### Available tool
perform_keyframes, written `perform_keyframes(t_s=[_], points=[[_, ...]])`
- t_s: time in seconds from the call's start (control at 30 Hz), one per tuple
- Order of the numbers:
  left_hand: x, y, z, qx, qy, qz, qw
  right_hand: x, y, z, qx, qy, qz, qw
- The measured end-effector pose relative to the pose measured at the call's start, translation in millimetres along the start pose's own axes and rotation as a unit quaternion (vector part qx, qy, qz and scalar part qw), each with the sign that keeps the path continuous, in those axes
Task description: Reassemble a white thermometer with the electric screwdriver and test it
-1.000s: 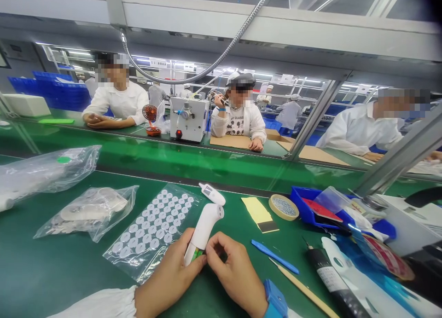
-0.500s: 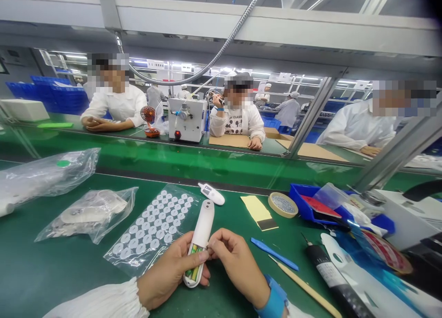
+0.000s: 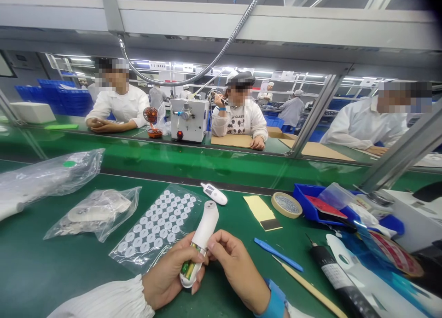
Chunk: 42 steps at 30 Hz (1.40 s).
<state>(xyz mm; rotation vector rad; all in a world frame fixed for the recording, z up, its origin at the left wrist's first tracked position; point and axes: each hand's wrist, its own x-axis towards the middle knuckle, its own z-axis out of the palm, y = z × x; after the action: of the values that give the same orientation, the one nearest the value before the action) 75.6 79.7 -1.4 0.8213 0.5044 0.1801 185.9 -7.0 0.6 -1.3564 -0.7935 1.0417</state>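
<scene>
In the head view, my left hand point(image 3: 174, 269) is closed around the lower half of a white handheld thermometer point(image 3: 206, 223), its thumb across the front. The thermometer leans up and away, two dark round spots at its top end. Its lower part is uncovered, showing green and yellowish parts inside. My right hand point(image 3: 238, 267) is at the thermometer's right edge, thumb and fingertips pinched together; what they hold, if anything, is hidden. A smaller white thermometer with a little screen point(image 3: 214, 193) lies behind. Under and left of my left hand lies a clear bag of round white discs point(image 3: 152, 226).
On the left are a bag of white parts point(image 3: 95, 212) and a larger bag point(image 3: 44, 175). To the right lie yellow paper point(image 3: 258, 208), a tape ring of screws point(image 3: 286, 205), a blue pry tool point(image 3: 278, 253), a wooden stick point(image 3: 307, 283), an electric screwdriver point(image 3: 336, 274) and a blue bin point(image 3: 304, 203).
The thermometer has turned in my left hand, bringing its uncovered lower part into view. My right fingers stay at its right edge. The view has shifted slightly.
</scene>
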Motion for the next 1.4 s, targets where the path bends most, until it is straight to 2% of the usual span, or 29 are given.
perform_keyframes(t_s=[0.27, 0.83, 1.07, 1.4], points=[[-0.5, 1.2, -0.8, -0.025, -0.007, -0.005, 1.0, -2.2, -2.4, 2.4, 0.042, -0.001, 0.011, 0.999], [1.0, 5.0, -0.6, -0.047, -0.006, -0.025, 0.999, -2.2, 3.3, 5.0, 0.053, 0.002, 0.013, 0.998], [0.8, 0.7, 1.4, -0.01, 0.017, -0.011, 1.0, -2.9, 6.1, 3.7, 0.044, 0.007, 0.011, 0.999], [-1.9, 0.5, 5.1, 0.059, 0.02, 0.026, 0.998, -2.3, 6.3, 3.4, 0.052, 0.011, 0.016, 0.998]])
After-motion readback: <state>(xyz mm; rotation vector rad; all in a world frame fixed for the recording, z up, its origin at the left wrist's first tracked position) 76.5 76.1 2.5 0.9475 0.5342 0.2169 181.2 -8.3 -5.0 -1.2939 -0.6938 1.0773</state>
